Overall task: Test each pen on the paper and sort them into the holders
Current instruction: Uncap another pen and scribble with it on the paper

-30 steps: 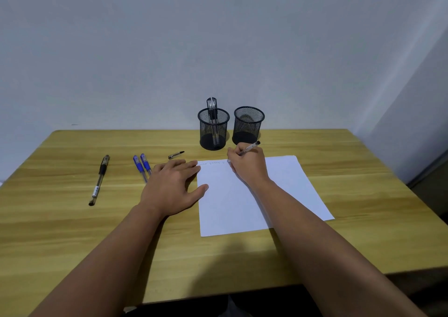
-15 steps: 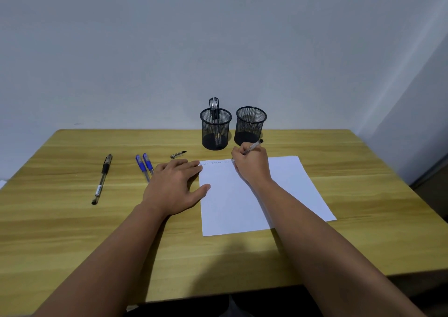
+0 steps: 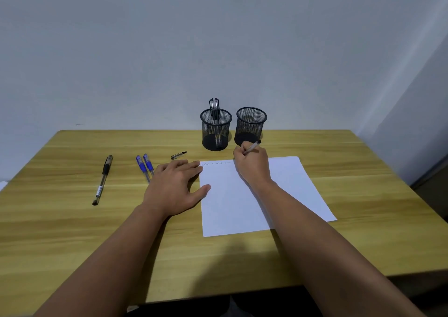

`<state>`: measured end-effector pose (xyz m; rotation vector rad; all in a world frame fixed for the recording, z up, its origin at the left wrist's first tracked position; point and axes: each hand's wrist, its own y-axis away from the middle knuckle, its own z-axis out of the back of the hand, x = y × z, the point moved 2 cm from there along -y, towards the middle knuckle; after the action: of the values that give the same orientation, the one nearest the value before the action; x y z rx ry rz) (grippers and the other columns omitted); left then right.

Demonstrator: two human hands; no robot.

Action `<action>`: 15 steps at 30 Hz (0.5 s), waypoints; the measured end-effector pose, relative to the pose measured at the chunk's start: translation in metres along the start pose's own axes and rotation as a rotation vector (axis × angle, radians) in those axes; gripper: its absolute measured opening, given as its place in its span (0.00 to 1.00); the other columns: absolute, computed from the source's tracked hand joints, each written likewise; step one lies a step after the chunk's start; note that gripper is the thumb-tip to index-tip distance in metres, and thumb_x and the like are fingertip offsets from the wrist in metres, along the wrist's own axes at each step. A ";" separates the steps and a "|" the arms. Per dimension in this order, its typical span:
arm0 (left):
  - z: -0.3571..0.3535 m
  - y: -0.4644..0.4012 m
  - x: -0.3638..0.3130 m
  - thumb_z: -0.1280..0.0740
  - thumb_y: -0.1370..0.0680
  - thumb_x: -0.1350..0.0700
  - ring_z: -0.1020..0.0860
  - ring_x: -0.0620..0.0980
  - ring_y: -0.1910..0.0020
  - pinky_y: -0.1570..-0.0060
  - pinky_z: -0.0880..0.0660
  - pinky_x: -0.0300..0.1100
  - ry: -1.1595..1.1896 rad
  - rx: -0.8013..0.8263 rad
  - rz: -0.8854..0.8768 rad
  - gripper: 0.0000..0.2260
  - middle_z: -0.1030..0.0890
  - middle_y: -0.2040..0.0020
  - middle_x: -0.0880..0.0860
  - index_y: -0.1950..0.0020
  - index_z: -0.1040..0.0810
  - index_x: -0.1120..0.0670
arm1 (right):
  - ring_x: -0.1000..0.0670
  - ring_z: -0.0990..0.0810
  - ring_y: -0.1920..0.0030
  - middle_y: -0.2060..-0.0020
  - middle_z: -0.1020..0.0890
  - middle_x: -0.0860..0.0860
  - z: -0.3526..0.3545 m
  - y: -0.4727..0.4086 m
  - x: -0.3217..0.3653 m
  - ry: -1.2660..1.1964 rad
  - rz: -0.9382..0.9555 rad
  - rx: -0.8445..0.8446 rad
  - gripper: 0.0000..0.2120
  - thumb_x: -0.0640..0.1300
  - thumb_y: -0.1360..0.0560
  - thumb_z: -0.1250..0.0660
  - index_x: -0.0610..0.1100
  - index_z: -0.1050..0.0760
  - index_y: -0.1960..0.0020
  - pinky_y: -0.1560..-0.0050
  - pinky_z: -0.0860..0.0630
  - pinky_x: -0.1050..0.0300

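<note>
My right hand (image 3: pixel 252 165) grips a clear pen (image 3: pixel 252 147) and holds its tip at the top edge of the white paper (image 3: pixel 254 195), where a short line of faint writing runs. My left hand (image 3: pixel 173 188) lies flat on the table, fingertips and thumb at the paper's left edge. Two black mesh holders stand at the back: the left holder (image 3: pixel 215 130) has pens in it, the right holder (image 3: pixel 251 126) looks empty. A black pen (image 3: pixel 103 179) and two blue pens (image 3: pixel 145 166) lie to the left, partly behind my left hand.
A loose pen cap (image 3: pixel 178 155) lies between the blue pens and the left holder. The wooden table (image 3: pixel 60 219) meets a pale wall at the back. A second wall closes in on the right.
My right hand has slid a little to the right along the paper's top edge, and the line of writing has grown. My left hand has stayed in place.
</note>
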<state>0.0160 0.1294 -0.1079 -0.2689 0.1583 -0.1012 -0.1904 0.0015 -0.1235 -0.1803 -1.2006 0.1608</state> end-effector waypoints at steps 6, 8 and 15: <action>0.003 0.001 -0.001 0.46 0.25 0.28 0.33 0.47 0.26 0.33 0.36 0.53 0.000 0.016 0.002 0.33 0.28 0.26 0.39 0.27 0.26 0.43 | 0.46 0.29 0.75 0.71 0.26 0.42 0.010 -0.005 0.008 -0.318 -0.253 0.001 0.18 0.42 0.16 0.31 0.40 0.31 0.62 0.77 0.31 0.60; 0.004 0.001 -0.002 0.46 0.25 0.28 0.33 0.47 0.25 0.33 0.35 0.53 -0.007 0.025 -0.003 0.33 0.29 0.26 0.40 0.27 0.26 0.44 | 0.49 0.29 0.77 0.71 0.25 0.43 0.010 -0.007 0.012 -0.375 -0.284 0.057 0.18 0.43 0.16 0.30 0.41 0.29 0.61 0.78 0.30 0.60; 0.004 0.001 -0.003 0.41 0.26 0.30 0.26 0.50 0.32 0.34 0.34 0.55 -0.113 -0.071 -0.066 0.28 0.20 0.33 0.42 0.37 0.18 0.46 | 0.51 0.31 0.75 0.71 0.26 0.46 0.014 -0.005 0.030 -0.466 -0.309 0.159 0.16 0.44 0.17 0.28 0.44 0.28 0.60 0.79 0.31 0.61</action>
<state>0.0134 0.1314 -0.1033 -0.3498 0.0411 -0.1458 -0.1930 0.0042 -0.0899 0.1944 -1.6546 0.0250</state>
